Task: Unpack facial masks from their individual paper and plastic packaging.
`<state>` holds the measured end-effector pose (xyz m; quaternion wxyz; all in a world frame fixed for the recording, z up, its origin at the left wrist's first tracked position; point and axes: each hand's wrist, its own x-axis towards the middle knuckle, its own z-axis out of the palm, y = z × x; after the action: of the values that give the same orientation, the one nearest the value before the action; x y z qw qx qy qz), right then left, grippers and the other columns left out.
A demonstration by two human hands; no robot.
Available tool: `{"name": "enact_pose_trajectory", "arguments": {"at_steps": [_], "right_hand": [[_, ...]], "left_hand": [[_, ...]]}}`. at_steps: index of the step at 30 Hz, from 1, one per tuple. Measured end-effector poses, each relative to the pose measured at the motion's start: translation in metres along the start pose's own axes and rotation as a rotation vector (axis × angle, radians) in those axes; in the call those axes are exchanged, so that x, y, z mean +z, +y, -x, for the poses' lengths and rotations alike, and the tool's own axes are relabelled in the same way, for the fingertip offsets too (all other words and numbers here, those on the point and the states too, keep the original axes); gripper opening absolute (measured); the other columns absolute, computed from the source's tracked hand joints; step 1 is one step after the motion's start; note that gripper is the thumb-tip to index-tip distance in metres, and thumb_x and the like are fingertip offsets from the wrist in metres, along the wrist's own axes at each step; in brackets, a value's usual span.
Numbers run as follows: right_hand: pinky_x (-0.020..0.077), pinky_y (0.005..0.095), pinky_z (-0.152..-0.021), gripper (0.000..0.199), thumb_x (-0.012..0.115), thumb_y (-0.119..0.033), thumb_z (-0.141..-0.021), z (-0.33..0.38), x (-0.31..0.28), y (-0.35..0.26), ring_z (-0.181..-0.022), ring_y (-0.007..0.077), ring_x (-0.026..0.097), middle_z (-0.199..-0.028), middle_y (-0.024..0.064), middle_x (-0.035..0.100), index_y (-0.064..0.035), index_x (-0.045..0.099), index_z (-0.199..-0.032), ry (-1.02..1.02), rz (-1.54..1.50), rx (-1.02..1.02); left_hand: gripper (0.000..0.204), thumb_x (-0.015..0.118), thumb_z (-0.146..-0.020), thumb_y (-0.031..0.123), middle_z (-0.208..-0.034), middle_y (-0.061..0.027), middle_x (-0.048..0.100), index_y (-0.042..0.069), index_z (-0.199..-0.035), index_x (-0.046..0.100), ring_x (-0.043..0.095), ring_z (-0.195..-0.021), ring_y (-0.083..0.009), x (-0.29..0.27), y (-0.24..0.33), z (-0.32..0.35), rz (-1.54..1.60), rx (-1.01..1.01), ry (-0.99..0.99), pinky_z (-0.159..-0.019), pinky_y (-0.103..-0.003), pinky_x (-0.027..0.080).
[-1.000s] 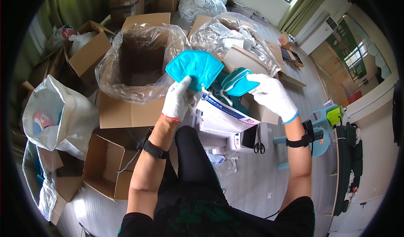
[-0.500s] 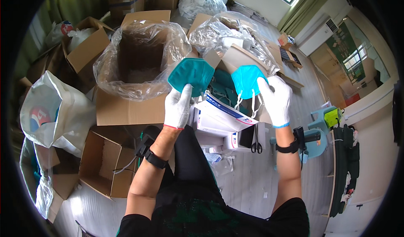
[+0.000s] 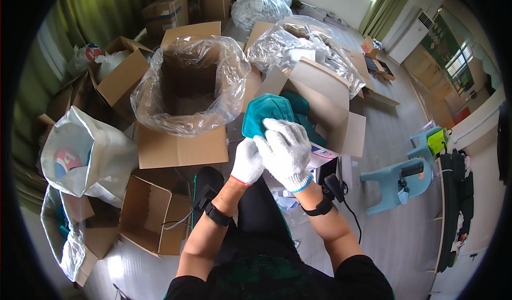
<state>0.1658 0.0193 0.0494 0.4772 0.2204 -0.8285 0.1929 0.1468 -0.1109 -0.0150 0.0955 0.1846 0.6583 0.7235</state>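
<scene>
In front of me is a teal cup-shaped face mask (image 3: pixel 262 116), its outer side facing away from my wrists. My left hand (image 3: pixel 246 162), in a white knitted glove, is closed on its lower edge. My right hand (image 3: pixel 289 152), gloved the same way, lies against the left one with bent fingers closed on the mask's lower right side. Whether a second mask is stacked in my hands is hidden. Just beyond, an open cardboard box (image 3: pixel 320 98) holds more teal masks (image 3: pixel 313 130).
A large carton (image 3: pixel 181 146) with a clear plastic liner stands left of the masks. Farther left are a white sack (image 3: pixel 109 153) and a smaller open carton (image 3: pixel 140 214). A light blue plastic chair (image 3: pixel 392 185) stands at right. A white printed box (image 3: pixel 323 153) is partly behind my right hand.
My hands were apart, each holding a teal mask. The right hand has moved left to meet the left one, and the white printed box flap is now mostly covered.
</scene>
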Motion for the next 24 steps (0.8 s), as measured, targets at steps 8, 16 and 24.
{"name": "enact_pose_trajectory", "arguments": {"at_steps": [8, 16, 24], "right_hand": [[0.0537, 0.0375, -0.096, 0.015, 0.062, -0.003, -0.098, 0.007, -0.014, -0.004, -0.108, 0.0243, 0.068, -0.12, 0.0153, 0.072, 0.0001, 0.072, -0.108, -0.139, -0.746, 0.354], [0.0546, 0.0282, -0.086, 0.044, 0.069, -0.019, -0.099, -0.009, -0.026, 0.039, -0.105, 0.0123, 0.063, -0.122, 0.0052, 0.067, -0.0018, 0.061, -0.139, -0.351, -1.162, 1.189], [0.0466, 0.0227, -0.061, 0.031, 0.065, -0.031, -0.104, 0.004, 0.003, 0.02, -0.068, 0.005, 0.058, -0.081, -0.0021, 0.067, -0.0022, 0.072, -0.114, -0.346, -0.972, 0.837]], "left_hand": [[0.039, 0.056, -0.107, 0.014, -0.131, -0.0062, 0.066, 0.002, -0.144, 0.055, 0.062, -0.118, -0.016, -0.002, -0.001, 0.009, 0.477, -0.06, 0.26, -0.104, -0.033, 0.049], [0.027, 0.058, -0.107, 0.017, -0.112, -0.0006, 0.069, 0.005, -0.132, 0.062, 0.062, -0.096, -0.0083, -0.025, 0.02, -0.001, 0.317, -0.08, 0.207, -0.084, -0.026, 0.05], [0.028, 0.068, -0.104, 0.028, -0.103, -0.0012, 0.071, 0.005, -0.121, 0.068, 0.063, -0.082, -0.0069, -0.01, 0.03, -0.005, 0.283, -0.073, 0.533, -0.069, -0.024, 0.051]]}}
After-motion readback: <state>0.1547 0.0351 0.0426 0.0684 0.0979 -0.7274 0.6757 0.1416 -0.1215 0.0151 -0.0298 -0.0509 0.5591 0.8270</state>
